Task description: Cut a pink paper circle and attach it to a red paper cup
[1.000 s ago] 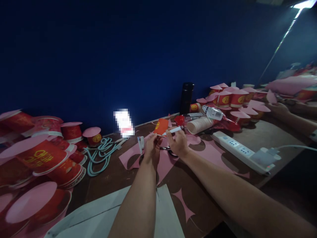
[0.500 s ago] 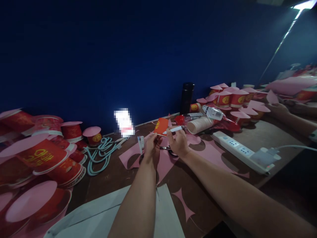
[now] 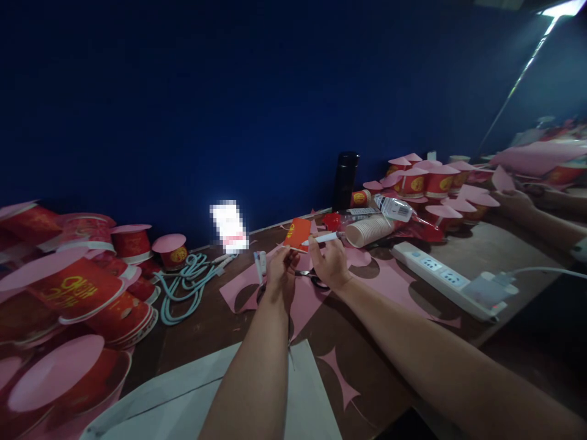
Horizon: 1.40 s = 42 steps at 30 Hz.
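My left hand (image 3: 280, 272) is closed on the lower edge of a small red paper cup (image 3: 298, 233) with yellow lettering, which lies tilted on its side. My right hand (image 3: 331, 263) grips a white pen (image 3: 323, 239), its pale tip pointing left against or very near the cup's wall; actual contact is hard to make out. Below the hands, a pair of scissors (image 3: 316, 280) rests on cut pink paper (image 3: 300, 311), partly hidden by my fingers. Just left of my left hand is a small white-and-blue tube (image 3: 260, 261).
Red cups topped with pink discs (image 3: 68, 281) crowd the left. A pale blue cable (image 3: 183, 299), a lit phone (image 3: 229, 226), a black flask (image 3: 346, 180), stacked cups (image 3: 369, 231) and a power strip (image 3: 440, 278) surround the work. Another person's hand (image 3: 516, 201) holds pink paper at right.
Almost nothing differs. The view has shifted very slightly, and both hands keep the same hold on the cup and the pen.
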### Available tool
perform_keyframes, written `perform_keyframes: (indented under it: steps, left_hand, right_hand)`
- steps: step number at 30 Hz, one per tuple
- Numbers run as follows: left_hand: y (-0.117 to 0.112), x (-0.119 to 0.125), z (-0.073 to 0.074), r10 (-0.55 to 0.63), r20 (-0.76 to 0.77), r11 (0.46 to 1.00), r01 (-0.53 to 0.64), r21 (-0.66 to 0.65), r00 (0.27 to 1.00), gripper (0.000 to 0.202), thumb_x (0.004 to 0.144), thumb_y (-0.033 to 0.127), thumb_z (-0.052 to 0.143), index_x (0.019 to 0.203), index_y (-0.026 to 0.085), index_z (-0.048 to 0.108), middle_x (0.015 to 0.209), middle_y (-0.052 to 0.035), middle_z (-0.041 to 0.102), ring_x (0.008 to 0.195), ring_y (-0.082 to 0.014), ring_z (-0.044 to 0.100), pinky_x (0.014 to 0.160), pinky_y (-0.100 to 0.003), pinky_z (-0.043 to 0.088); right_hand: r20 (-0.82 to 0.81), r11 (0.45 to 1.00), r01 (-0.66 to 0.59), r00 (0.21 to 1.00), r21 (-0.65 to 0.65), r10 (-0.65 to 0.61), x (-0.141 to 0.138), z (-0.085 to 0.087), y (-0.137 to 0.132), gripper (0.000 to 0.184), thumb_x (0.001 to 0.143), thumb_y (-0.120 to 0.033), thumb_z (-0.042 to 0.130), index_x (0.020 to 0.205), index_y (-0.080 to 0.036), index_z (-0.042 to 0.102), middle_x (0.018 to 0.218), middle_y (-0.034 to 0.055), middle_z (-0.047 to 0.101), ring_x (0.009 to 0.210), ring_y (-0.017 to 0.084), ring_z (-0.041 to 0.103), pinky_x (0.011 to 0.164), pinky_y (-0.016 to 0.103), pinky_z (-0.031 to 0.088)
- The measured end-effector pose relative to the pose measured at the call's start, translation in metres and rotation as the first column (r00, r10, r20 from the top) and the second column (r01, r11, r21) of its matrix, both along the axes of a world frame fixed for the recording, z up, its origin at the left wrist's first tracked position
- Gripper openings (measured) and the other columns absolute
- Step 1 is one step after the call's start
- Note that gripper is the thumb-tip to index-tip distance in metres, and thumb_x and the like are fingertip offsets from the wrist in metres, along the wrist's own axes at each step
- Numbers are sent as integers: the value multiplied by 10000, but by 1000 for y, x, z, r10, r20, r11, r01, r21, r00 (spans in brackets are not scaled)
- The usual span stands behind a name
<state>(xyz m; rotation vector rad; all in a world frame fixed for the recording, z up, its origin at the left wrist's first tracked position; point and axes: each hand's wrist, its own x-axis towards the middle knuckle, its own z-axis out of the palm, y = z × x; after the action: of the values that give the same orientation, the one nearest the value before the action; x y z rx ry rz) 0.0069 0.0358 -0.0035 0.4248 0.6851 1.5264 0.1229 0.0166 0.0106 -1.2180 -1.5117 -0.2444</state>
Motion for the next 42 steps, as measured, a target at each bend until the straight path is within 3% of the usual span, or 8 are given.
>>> perform_keyframes:
  steps: [42]
  left_hand:
    - [-1, 0, 5, 12, 51, 997, -9, -71, 999, 59, 709, 73, 647, 722, 128, 631, 622, 8, 640, 548, -52, 596, 551, -142, 467]
  right_hand:
    - [-34, 999, -29, 999, -19, 29, -1, 2, -1, 239, 925, -360, 474, 914, -185, 636, 873, 89, 709, 832, 229, 635, 815, 373, 473]
